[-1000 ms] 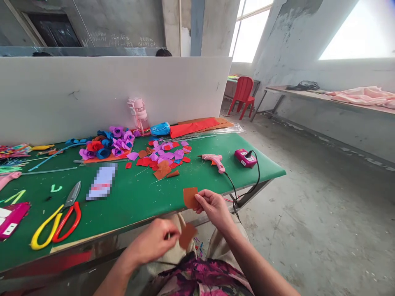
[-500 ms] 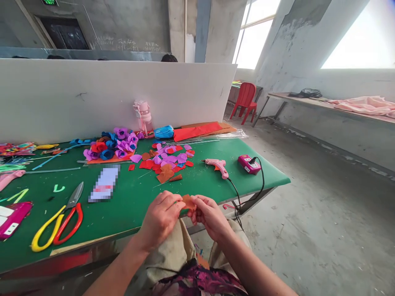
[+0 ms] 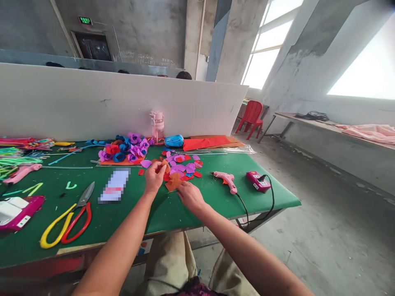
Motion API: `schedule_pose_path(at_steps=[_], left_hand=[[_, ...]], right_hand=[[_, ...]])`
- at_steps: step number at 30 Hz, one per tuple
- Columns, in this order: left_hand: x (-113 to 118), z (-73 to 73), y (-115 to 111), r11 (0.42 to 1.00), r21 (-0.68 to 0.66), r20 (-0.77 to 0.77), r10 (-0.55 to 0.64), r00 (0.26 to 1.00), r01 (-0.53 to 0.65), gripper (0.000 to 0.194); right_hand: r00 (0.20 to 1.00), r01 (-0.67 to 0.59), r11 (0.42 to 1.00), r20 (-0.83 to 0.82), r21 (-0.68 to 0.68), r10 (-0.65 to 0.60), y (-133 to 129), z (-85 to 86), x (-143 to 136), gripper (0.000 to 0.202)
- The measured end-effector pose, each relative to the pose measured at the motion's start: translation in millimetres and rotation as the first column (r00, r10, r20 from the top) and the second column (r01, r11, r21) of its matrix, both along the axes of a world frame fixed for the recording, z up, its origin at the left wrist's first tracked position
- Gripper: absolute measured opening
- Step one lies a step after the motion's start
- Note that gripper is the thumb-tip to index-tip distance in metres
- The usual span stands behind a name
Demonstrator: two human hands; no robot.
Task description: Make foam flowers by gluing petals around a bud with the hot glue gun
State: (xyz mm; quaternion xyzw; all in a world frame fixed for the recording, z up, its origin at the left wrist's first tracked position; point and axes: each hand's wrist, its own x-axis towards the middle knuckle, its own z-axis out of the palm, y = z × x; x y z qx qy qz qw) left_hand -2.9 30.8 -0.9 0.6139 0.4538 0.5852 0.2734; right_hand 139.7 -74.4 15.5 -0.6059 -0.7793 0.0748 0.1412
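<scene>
My left hand [image 3: 155, 177] pinches an orange-brown paper petal [image 3: 166, 165] between thumb and fingers, above the table. My right hand [image 3: 191, 196] is closed at the lower right edge of another orange-brown paper piece [image 3: 174, 181]; its fingertips are partly hidden. Around and behind both hands lie loose purple paper petals [image 3: 190, 167], red ones and a few blue ones. To the left of them, finished paper flowers [image 3: 119, 157] in purple, blue and red are heaped on an orange sheet.
On the green table [image 3: 129, 222] lie scissors [image 3: 80, 213], a blurred rectangle [image 3: 114, 187], a pink glue gun [image 3: 226, 181] and a magenta power socket [image 3: 258, 181] with a black cord. Behind stand a pink bottle [image 3: 157, 126] and a white partition [image 3: 129, 100]. Red crepe paper [image 3: 206, 142] lies at the back.
Both hands have moved from over my lap forward to the petal pile. They have parted; the left keeps a petal and the right has reached an orange-brown piece. The view has tilted up.
</scene>
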Motion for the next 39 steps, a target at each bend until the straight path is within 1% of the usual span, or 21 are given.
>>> schedule_pose_path(at_steps=[3,7,10,12,13,14,16,18,19,21,22,24,25,26,27,28,30,31,32,34,39], left_hand=[[-1,2.0,-11,1.000,0.012,-0.124,-0.023,0.992,0.025,0.017],[-1,7.8,-15,0.998,-0.046,-0.188,-0.053,0.981,0.045,0.016],[0,8.8,-15,0.992,-0.098,-0.134,-0.088,0.987,0.075,0.016],[2,10.0,-17,0.960,-0.188,-0.009,-0.211,0.977,0.205,0.018],[2,10.8,-19,0.916,-0.253,0.070,-0.302,0.951,0.310,0.021],[3,11.7,-21,0.844,-0.324,0.149,-0.401,0.904,0.427,0.023],[5,12.7,-25,0.652,-0.447,0.267,-0.556,0.787,0.612,0.028],[8,12.0,-30,0.511,-0.544,0.288,-0.631,0.720,0.665,0.030],[9,11.1,-31,0.479,-0.584,0.266,-0.650,0.712,0.655,0.030],[13,9.2,-33,0.476,-0.640,0.195,-0.659,0.727,0.603,0.031],[14,8.6,-33,0.512,-0.644,0.153,-0.642,0.751,0.569,0.032],[15,9.1,-33,0.636,-0.588,0.083,-0.567,0.820,0.500,0.032],[15,10.2,-34,0.690,-0.546,0.067,-0.529,0.846,0.475,0.030],[15,11.7,-35,0.711,-0.518,0.067,-0.521,0.851,0.476,0.029],[14,13.5,-37,0.693,-0.510,0.084,-0.549,0.831,0.509,0.030],[14,15.3,-39,0.628,-0.524,0.124,-0.612,0.781,0.575,0.033],[13,18.2,-44,0.449,-0.550,0.255,-0.712,0.654,0.704,0.040],[14,19.0,-46,0.390,-0.545,0.321,-0.721,0.614,0.742,0.043],[14,19.2,-47,0.354,-0.535,0.373,-0.715,0.591,0.767,0.045],[16,18.3,-49,0.329,-0.515,0.442,-0.688,0.575,0.791,0.046],[20,11.9,-46,0.295,-0.515,0.544,-0.613,0.573,0.804,0.039]], right_hand=[[0.979,-0.027,0.999,0.202,-0.033,0.033,12,7.6,-16,0.025],[0.960,-0.093,0.996,0.265,0.005,0.088,16,11.9,-16,0.027],[0.976,-0.009,0.999,0.219,0.031,0.002,9,12.9,3,0.023],[0.992,0.089,0.994,0.082,0.070,-0.095,2,14.0,21,0.021],[0.991,0.137,0.986,-0.026,0.097,-0.135,-2,14.8,30,0.020],[0.973,0.190,0.975,-0.154,0.117,-0.171,-7,15.8,38,0.020],[0.880,0.273,0.952,-0.435,0.139,-0.189,-16,17.9,53,0.018],[0.723,0.331,0.935,-0.671,0.127,-0.165,-24,19.6,61,0.016],[0.643,0.344,0.933,-0.751,0.108,-0.150,-27,20.0,64,0.017],[0.515,0.339,0.939,-0.847,0.057,-0.135,-32,19.5,64,0.018],[0.471,0.333,0.942,-0.872,0.033,-0.136,-33,18.3,62,0.018],[0.419,0.344,0.939,-0.896,0.011,-0.143,-34,14.0,56,0.019],[0.422,0.363,0.932,-0.895,0.020,-0.145,-34,10.9,53,0.020],[0.452,0.383,0.923,-0.880,0.045,-0.145,-34,7.6,49,0.020],[0.511,0.395,0.915,-0.848,0.087,-0.141,-34,4.0,46,0.021],[0.593,0.387,0.911,-0.795,0.142,-0.128,-33,0.6,42,0.021],[0.772,0.274,0.926,-0.634,0.260,-0.051,-31,-5.6,37,0.023],[0.839,0.192,0.932,-0.545,0.306,0.006,-30,-8.3,35,0.024],[0.883,0.116,0.932,-0.465,0.344,0.062,-29,-10.8,34,0.026],[0.930,0.023,0.915,-0.345,0.403,0.129,-27,-15.5,33,0.028],[0.978,-0.015,0.860,-0.171,0.511,0.119,-22,-26.7,34,0.028]])
